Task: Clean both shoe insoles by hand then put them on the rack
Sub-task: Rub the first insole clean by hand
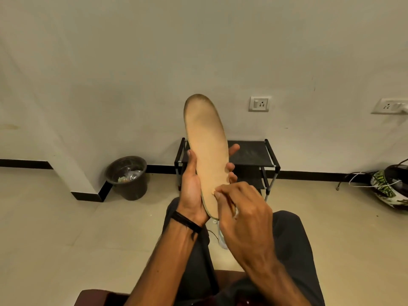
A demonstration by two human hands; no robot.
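Closest to me are my knees in dark trousers (287, 250), and above them my right hand (245, 217), fingers curled with the tips pinching or picking at a small speck on the heel end of the insole (206, 151); whether I have the speck itself between them I cannot tell. My left hand (192, 191) holds the insole upright from behind, thumb along its left edge and fingers wrapped round the right edge. It is the only insole I can see; something pale, perhaps a shoe (221, 237), shows between my legs, mostly hidden by my right hand. I judge I am midway through cleaning this first insole. The risk from here: if I pick too hard, the soft surface could tear or the insole could bend and slip from my left grip onto the floor (66, 228), picking up new dirt. Loosened grit could also fall into my lap rather than the bin. Further off, the floor is pale tile. A dark bin (127, 177) with rubbish stands left by a wall corner, the black rack (249, 153) waits straight ahead against the wall, partly behind the insole, and a patterned pot (388, 188) with white cord sits at right. Two wall sockets (259, 104) sit on the plain wall.
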